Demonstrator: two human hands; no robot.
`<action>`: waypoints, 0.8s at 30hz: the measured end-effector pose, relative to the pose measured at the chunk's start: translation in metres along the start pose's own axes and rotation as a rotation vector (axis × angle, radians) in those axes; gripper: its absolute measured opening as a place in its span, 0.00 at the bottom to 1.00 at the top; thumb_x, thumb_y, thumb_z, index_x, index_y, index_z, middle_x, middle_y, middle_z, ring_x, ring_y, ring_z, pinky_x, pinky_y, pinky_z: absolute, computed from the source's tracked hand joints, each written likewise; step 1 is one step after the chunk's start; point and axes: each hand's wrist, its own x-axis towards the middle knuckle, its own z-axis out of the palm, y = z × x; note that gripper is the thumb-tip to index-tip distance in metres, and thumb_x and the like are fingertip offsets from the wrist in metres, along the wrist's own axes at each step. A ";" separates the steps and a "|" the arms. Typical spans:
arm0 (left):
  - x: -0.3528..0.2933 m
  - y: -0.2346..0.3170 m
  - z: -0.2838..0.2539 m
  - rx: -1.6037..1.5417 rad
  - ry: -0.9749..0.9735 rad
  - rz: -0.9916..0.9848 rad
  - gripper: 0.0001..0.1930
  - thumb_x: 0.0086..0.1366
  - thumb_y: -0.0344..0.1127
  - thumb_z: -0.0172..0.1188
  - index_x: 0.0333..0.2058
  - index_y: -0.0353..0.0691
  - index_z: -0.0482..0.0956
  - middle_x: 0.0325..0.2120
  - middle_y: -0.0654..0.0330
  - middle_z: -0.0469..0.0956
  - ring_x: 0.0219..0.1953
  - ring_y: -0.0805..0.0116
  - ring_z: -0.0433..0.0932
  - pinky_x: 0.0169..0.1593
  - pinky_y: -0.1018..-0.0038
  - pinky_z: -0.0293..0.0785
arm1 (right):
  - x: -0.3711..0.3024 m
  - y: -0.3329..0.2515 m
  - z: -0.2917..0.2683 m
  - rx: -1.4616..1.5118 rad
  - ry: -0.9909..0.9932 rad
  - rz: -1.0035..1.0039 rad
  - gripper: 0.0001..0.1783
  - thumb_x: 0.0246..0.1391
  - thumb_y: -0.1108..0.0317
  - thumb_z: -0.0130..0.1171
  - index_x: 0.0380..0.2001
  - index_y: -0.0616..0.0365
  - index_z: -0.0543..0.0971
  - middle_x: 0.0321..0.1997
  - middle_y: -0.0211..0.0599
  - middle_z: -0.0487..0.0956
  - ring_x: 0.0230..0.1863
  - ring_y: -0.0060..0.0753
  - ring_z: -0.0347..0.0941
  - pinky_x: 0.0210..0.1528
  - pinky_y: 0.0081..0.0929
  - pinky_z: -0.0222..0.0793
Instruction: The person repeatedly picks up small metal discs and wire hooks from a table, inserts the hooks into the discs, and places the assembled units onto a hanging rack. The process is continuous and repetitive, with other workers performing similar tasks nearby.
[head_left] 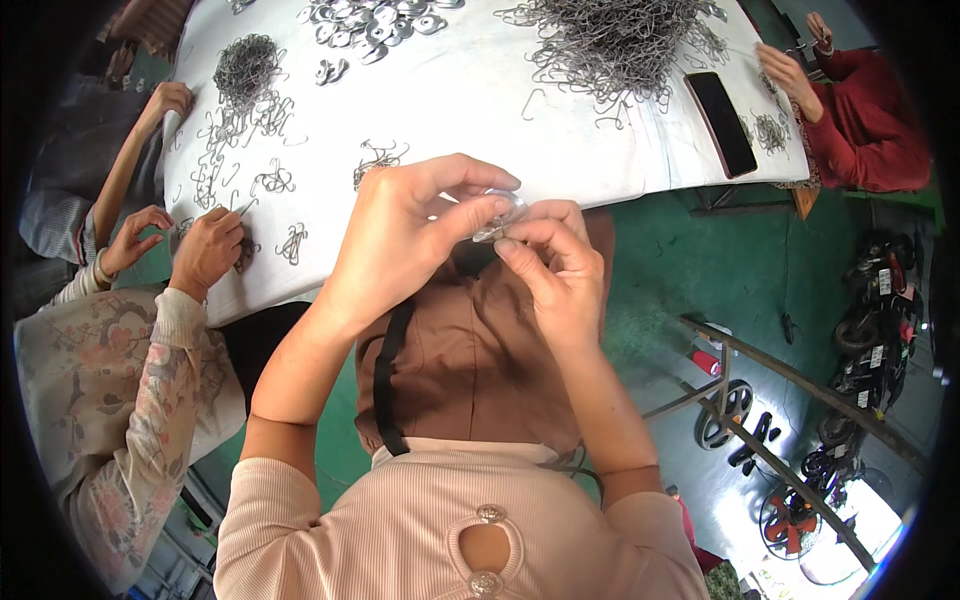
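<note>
Just past the table's front edge, my left hand (415,215) pinches a shiny round metal disc (508,208) between thumb and fingers. My right hand (560,265) meets it from the right, thumb and index finger pressed together at the disc's lower edge. Whatever small part lies between those right fingertips is too hidden to make out. Behind my left hand, partly covered by it, lies a small heap of bent wire hooks (380,158) on the white-covered table (450,110).
Loose metal discs (370,25) and a big pile of wire hooks (625,45) lie farther back. A dark phone (722,125) rests at the right edge. Co-workers' hands work at left (208,250) and right (790,78). A metal frame (780,445) stands at lower right.
</note>
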 end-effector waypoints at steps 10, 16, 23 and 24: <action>-0.015 -0.007 0.006 0.091 0.127 0.106 0.07 0.58 0.28 0.62 0.36 0.34 0.81 0.27 0.57 0.82 0.30 0.74 0.81 0.34 0.78 0.76 | 0.086 0.008 -0.058 -0.413 -0.145 -0.040 0.11 0.50 0.69 0.61 0.37 0.61 0.79 0.35 0.31 0.79 0.36 0.23 0.72 0.40 0.22 0.68; -0.023 -0.005 0.011 -0.023 0.128 0.029 0.07 0.59 0.25 0.62 0.37 0.33 0.80 0.29 0.62 0.80 0.32 0.78 0.78 0.35 0.82 0.74 | 0.202 0.036 -0.068 -1.097 -0.194 -0.206 0.08 0.50 0.62 0.61 0.32 0.52 0.80 0.38 0.34 0.78 0.43 0.43 0.74 0.44 0.39 0.68; -0.031 -0.013 0.008 -0.081 0.141 -0.022 0.09 0.60 0.23 0.60 0.40 0.32 0.79 0.30 0.63 0.80 0.31 0.81 0.75 0.34 0.84 0.71 | 0.205 0.030 -0.052 -1.088 -0.288 -0.204 0.08 0.50 0.64 0.62 0.31 0.56 0.79 0.35 0.33 0.78 0.37 0.34 0.74 0.42 0.32 0.68; -0.032 -0.015 0.007 -0.072 0.128 -0.023 0.09 0.60 0.23 0.60 0.40 0.32 0.79 0.30 0.63 0.79 0.31 0.81 0.74 0.34 0.85 0.71 | 0.203 0.034 -0.059 -0.912 -0.281 -0.144 0.09 0.49 0.65 0.62 0.31 0.58 0.80 0.33 0.33 0.79 0.35 0.31 0.74 0.41 0.29 0.67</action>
